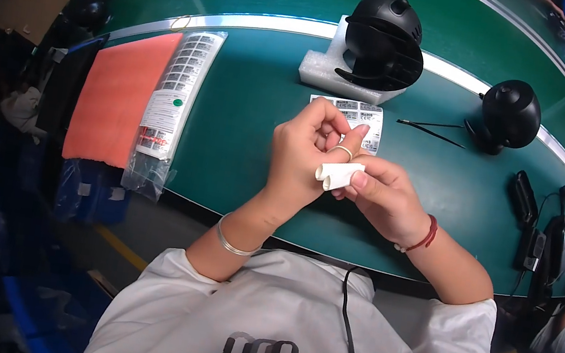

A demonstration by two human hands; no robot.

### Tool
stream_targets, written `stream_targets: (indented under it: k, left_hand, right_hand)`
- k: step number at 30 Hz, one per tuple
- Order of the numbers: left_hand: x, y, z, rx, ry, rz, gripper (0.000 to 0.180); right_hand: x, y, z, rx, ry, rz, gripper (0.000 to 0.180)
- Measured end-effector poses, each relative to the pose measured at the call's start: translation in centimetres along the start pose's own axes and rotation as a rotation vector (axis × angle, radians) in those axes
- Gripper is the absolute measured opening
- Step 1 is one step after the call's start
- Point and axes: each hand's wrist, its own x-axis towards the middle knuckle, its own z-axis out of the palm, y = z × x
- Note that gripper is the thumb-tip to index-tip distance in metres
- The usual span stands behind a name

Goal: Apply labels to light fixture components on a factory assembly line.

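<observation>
My right hand (390, 201) pinches two small white tubes (339, 175), side by side with their open ends toward my left wrist. They look like rolled paper, though the exact kind does not show. Close against them, my left hand (305, 147) is closed, its fingers curled in and its thumb stretched toward a label sheet (372, 120). Whether anything small sits between those left fingertips is hidden. The label sheet, white with grey printed stickers, lies just beyond both hands and is partly covered by them.
Black tweezers (435, 131) lie right of the labels. A black rounded device (384, 45) rests on white foam (316, 72); another black device (512, 114) stands at right. Orange foam sheet (119, 97) and bagged labels (176, 95) lie left on the green table (240, 119).
</observation>
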Motion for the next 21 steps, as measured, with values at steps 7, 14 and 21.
stream_targets:
  k: [7,14,21]
  left_hand:
    - [-0.2,-0.5,-1.7,-0.51,-0.245,-0.375,0.017]
    - [-0.8,-2.9,-5.0,-0.95,-0.802,-0.161,0.03]
    - [-1.2,-1.1,-4.5,-0.757,-0.826,-0.284,0.079]
  right_hand:
    - [-0.3,-1.6,-1.3,0.21,-0.148,0.058,0.023]
    - [0.5,-2.6,-2.0,0.115,-0.097,-0.001,0.026]
    - [0.6,-2.9,-2.1,-0.043,0.024,-0.118,0.026]
